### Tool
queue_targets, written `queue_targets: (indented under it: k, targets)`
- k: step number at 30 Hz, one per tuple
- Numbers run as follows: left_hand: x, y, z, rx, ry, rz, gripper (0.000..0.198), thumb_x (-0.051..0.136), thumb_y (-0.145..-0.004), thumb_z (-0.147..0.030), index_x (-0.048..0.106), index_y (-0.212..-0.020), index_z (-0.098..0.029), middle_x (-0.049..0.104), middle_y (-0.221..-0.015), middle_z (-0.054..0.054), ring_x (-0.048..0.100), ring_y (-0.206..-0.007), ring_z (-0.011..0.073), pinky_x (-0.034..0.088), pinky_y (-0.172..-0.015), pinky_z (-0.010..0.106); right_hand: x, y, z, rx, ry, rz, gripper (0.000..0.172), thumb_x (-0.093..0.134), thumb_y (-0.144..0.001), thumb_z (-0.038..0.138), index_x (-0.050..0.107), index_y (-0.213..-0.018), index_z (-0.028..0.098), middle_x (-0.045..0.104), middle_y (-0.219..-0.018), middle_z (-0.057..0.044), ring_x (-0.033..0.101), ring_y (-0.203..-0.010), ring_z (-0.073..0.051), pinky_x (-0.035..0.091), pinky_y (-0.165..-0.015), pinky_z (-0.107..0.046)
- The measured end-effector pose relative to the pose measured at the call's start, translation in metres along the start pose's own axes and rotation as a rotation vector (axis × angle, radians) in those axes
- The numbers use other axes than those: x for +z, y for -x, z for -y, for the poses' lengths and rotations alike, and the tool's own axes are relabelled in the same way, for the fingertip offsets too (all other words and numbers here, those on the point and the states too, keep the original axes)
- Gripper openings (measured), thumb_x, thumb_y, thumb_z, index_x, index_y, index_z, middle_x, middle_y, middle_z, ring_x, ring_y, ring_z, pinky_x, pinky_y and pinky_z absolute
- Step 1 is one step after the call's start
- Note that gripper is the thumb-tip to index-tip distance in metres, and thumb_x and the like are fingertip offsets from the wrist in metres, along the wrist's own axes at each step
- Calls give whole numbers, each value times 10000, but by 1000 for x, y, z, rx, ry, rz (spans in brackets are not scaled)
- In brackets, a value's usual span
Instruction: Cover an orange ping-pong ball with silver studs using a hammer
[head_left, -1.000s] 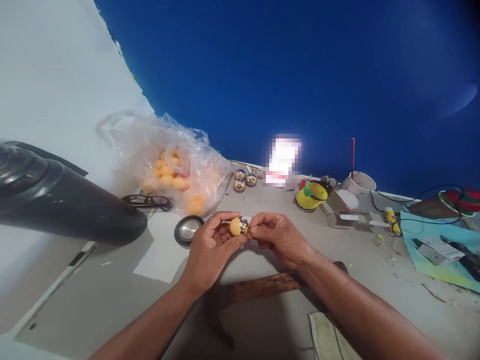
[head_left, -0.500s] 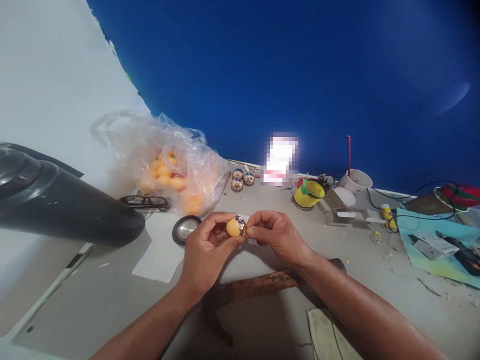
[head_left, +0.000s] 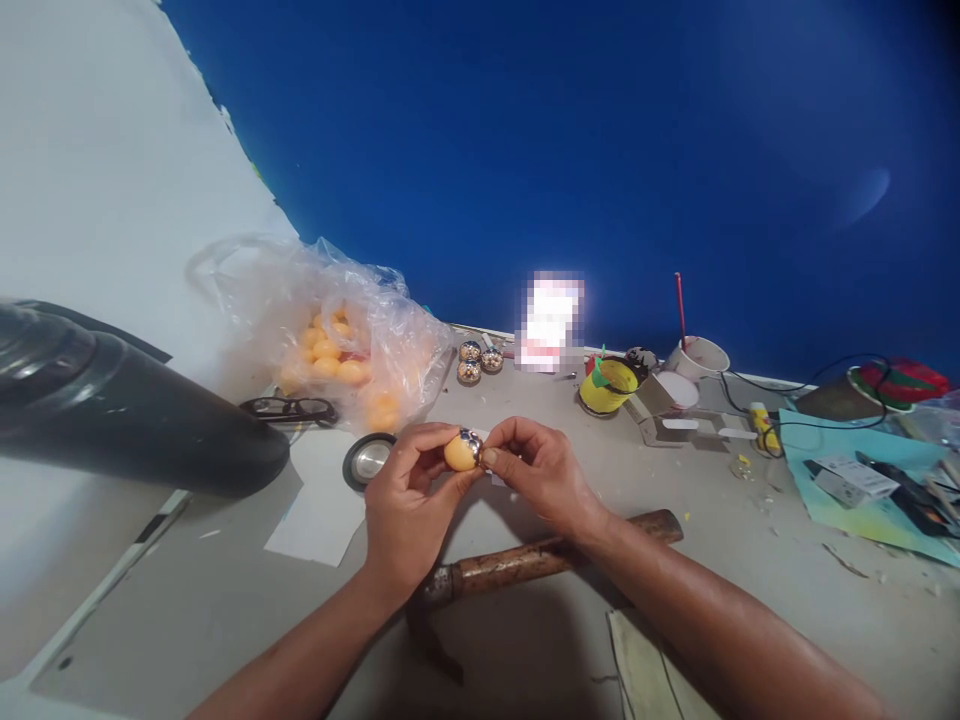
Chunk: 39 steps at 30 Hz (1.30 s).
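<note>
Between the fingers of my left hand (head_left: 411,480) is a small orange ball (head_left: 461,452), its upper right part covered with shiny silver pieces. The thumb and index finger of my right hand (head_left: 536,470) pinch together at the ball's right side, by the edge of the silver part. What that pinch holds, if anything, is too small to make out. Beyond my hands, a small group of silver-covered balls (head_left: 470,370) sits on the table. Below my forearms lies a wooden-handled tool (head_left: 517,567), partly hidden by my arms.
A clear plastic bag (head_left: 397,350) of orange balls stands back left, near glasses (head_left: 289,409) and a large dark cylinder (head_left: 150,410). A round metal lid (head_left: 367,461) lies by my left hand. Rightward are a yellow pot (head_left: 611,388), a white cup (head_left: 701,358), cables and a blue sheet (head_left: 810,480).
The ball has turned slightly between my fingers, with more silver facing up. Both hands keep their hold in nearly the same place. The view has shifted a little to the right.
</note>
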<state>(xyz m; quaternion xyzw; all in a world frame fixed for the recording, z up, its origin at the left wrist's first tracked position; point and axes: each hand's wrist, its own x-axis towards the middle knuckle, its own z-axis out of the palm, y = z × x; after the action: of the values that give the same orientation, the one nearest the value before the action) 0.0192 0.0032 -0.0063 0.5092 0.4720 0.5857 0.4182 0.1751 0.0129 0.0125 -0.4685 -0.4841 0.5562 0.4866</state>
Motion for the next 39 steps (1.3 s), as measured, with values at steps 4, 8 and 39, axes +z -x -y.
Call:
queue_targets:
  k: [4, 8, 39]
  targets:
    - [1, -3, -3, -197, 124, 30, 422, 913, -603, -229, 678, -949, -173, 748, -938, 37, 747, -858, 198, 637, -818, 333, -2, -1, 2, 61, -72, 27, 249, 818, -683, 378, 674, -718, 178, 606, -611, 18, 436, -535, -90, 341, -502, -230]
    - [1, -5, -4, -256, 156, 92, 442, 908, -605, -236, 657, -963, -171, 744, -900, 28, 738, -796, 176, 626, -759, 296, -5, -2, 0, 180, -183, 59, 292, 857, -639, 398, 693, -708, 168, 641, -630, 1, 456, -522, -82, 340, -473, -212]
    - [-8, -6, -15, -40, -7, 255, 263, 855, -698, -204, 803, -955, -219, 699, -922, 30, 693, -828, 165, 602, -736, 247, -11, 3, 14, 18, 205, 77, 142, 759, -745, 277, 664, -694, 184, 640, -667, 8, 488, -584, -108, 363, -538, -245]
